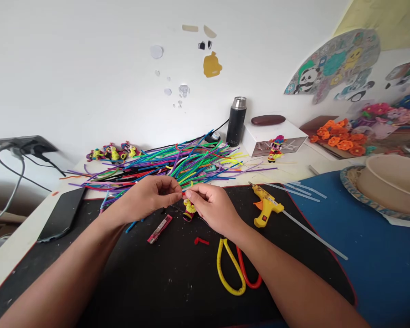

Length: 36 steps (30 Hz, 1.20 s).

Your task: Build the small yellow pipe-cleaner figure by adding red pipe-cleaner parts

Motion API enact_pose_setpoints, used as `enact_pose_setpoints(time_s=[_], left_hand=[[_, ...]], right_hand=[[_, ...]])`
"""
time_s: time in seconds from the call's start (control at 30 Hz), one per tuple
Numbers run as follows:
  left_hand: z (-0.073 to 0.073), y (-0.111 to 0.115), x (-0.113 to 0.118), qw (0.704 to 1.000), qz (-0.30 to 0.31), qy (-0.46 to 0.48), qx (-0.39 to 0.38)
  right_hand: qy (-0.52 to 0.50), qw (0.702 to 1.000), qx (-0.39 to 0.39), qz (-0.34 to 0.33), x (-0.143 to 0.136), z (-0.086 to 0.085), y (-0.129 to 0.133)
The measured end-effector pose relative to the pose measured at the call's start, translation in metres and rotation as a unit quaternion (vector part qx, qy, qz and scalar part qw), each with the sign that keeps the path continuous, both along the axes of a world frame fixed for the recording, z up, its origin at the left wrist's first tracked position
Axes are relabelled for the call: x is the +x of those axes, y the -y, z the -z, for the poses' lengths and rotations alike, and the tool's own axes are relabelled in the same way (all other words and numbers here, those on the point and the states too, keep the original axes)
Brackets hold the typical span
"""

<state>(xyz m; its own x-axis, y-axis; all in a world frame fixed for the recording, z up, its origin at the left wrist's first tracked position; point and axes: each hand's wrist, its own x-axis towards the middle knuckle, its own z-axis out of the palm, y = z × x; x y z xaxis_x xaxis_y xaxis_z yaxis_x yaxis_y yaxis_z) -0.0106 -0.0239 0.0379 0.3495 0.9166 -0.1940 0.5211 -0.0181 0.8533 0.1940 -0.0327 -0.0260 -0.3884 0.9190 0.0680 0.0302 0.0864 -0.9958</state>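
My left hand (153, 198) is closed in a pinch at the middle of the view, its fingertips on a small red piece (183, 194). Right beside it, my right hand (213, 207) pinches at the same red piece, fingertips nearly touching those of the left. Below the fingertips a small yellow and dark pipe-cleaner figure (188, 212) shows, partly covered by my right hand. A short red curled piece (201, 241) lies on the black mat (140, 282). The pink cutter (159, 229) rests left of it. Scissors with yellow and red handles (231, 269) lie under my right forearm.
Many coloured pipe cleaners (187, 159) are heaped behind my hands. A yellow glue gun (266, 205) lies to the right, a phone (63, 214) to the left. A black bottle (237, 123), a white box (276, 132) and a round basket (389, 187) stand farther off.
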Motion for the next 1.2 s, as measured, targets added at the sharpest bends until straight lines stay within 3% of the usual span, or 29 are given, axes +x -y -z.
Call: enact_pose_setpoints(time_s=[0.23, 0.37, 0.5, 0.6, 0.9, 1.07, 1.2], left_hand=[[0.006, 0.001, 0.010, 0.995, -0.061, 0.050, 0.065], [0.012, 0.001, 0.014, 0.989, -0.095, 0.106, 0.045], [0.014, -0.003, 0.005, 0.984, -0.085, 0.159, -0.015], [0.009, -0.006, -0.002, 0.983, -0.085, 0.165, -0.007], [-0.004, -0.001, -0.002, 0.997, -0.025, 0.067, -0.001], [0.005, 0.000, 0.001, 0.997, -0.038, 0.072, 0.012], [0.017, 0.001, 0.009, 0.985, -0.084, 0.148, 0.020]], right_hand=[[-0.033, 0.999, -0.012, 0.017, 0.000, -0.002, 0.000], [-0.050, 0.998, -0.019, 0.016, 0.000, -0.003, -0.001], [-0.064, 0.998, -0.021, 0.014, 0.002, -0.007, -0.001], [-0.062, 0.998, -0.017, 0.014, 0.002, -0.008, 0.000], [-0.043, 0.999, -0.008, 0.016, -0.001, -0.003, 0.002], [-0.017, 1.000, 0.015, 0.019, -0.002, -0.003, 0.002], [-0.009, 0.999, 0.030, 0.025, -0.001, -0.003, 0.002]])
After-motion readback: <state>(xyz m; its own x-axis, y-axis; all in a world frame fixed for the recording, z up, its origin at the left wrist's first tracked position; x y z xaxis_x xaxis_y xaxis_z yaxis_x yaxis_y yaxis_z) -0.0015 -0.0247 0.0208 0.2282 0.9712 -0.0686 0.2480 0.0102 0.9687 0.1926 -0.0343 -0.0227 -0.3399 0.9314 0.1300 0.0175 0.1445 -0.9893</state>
